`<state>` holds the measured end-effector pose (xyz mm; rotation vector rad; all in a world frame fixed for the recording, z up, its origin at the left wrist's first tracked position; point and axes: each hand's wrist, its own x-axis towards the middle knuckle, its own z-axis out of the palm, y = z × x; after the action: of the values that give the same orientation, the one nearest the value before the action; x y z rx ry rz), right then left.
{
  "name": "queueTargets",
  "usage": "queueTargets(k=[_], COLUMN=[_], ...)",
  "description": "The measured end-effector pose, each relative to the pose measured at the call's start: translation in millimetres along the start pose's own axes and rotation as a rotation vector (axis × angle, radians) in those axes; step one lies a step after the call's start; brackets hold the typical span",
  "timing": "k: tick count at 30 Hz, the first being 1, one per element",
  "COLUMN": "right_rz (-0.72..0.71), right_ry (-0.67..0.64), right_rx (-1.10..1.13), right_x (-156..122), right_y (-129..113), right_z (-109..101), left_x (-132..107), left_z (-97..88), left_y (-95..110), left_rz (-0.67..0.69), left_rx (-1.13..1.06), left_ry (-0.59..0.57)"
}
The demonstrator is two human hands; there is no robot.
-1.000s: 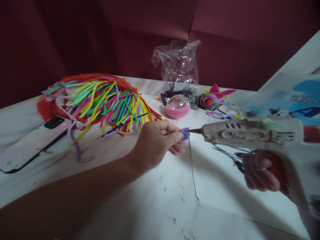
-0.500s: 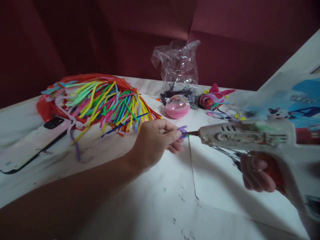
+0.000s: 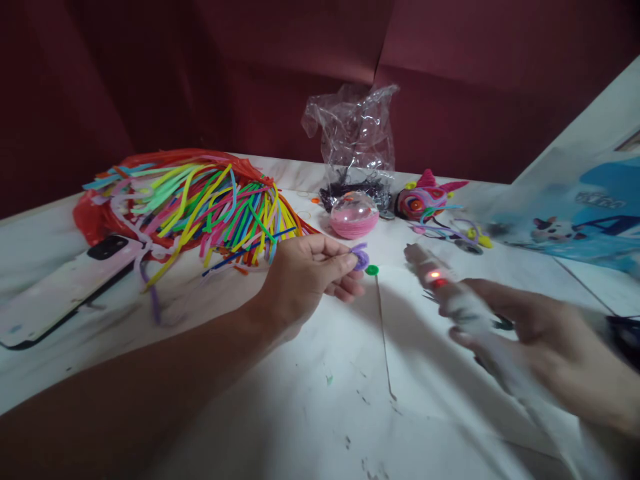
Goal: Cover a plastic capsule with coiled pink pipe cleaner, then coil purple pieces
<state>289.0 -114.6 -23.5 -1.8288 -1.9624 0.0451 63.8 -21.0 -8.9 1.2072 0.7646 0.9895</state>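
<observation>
Between the thumb and fingers of my left hand point(image 3: 317, 270) is a small purple pipe cleaner coil point(image 3: 360, 259) with a short tail sticking up. A green coil point(image 3: 371, 270) lies on the table just right of it. My right hand point(image 3: 543, 340), partly blurred, grips a glue gun point(image 3: 467, 313) with a red light showing; its nozzle is hard to make out. Beyond my hands sits a clear ball with a pink wrapped lower half point(image 3: 355, 223).
A heap of colourful pipe cleaners point(image 3: 210, 207) on red plastic spreads at the left, beside a phone point(image 3: 65, 290). Behind the ball stands a clear plastic bag point(image 3: 357, 133). A pink decorated figure point(image 3: 423, 200) and a blue printed bag point(image 3: 590, 207) are at the right.
The glue gun has moved away from the purple coil, to the right, and has turned. The green coil is now in plain sight. My left hand has shifted slightly left.
</observation>
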Motion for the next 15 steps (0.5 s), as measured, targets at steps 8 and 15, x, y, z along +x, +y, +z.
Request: queueTargets(k=[8,15], right_rz=[-0.235,-0.231], right_ry=[-0.289,-0.397], right_rx=[-0.352,-0.464], right_x=[12,9], right_y=[-12,-12], right_z=[23,30], left_x=[0,-5], left_z=[1.2,6.3], left_y=[3,1], left_rz=[-0.031,-0.096], left_rx=[-0.002,0.025], left_ry=[-0.039,-0.130])
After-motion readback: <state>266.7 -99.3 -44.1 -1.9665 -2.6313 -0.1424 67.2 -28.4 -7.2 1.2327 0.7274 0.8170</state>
